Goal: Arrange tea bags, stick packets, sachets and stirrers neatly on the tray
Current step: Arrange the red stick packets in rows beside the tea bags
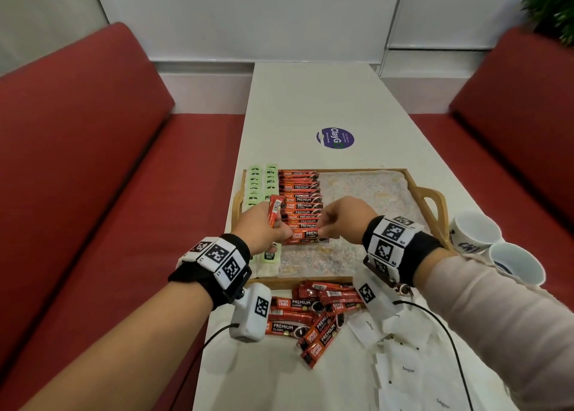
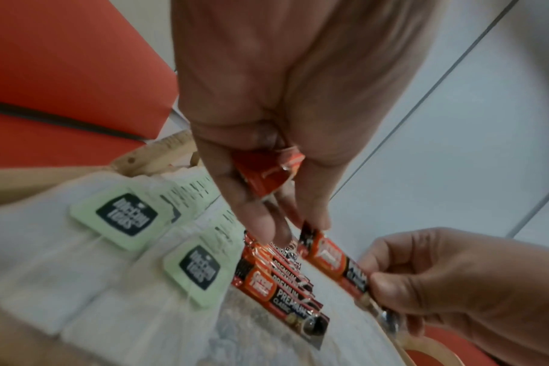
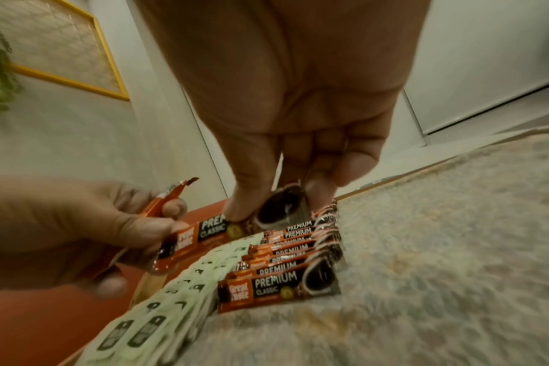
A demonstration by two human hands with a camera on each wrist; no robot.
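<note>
Tray (image 1: 430, 207) holds tea bags (image 1: 261, 183) and stick packets (image 1: 299, 199); both hands' grip pinches 1 packet (image 1: 306, 236) above it

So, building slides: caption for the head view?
Both hands lay a coffee stick packet on the tray.

The left hand (image 1: 264, 227) hides the near tea bags (image 1: 270, 255); sugar sachets (image 1: 410, 376) run off the counter's near edge, print blurred.

red-black stick packets (image 1: 299, 199), pale-green tea bags (image 1: 254, 184)
</note>
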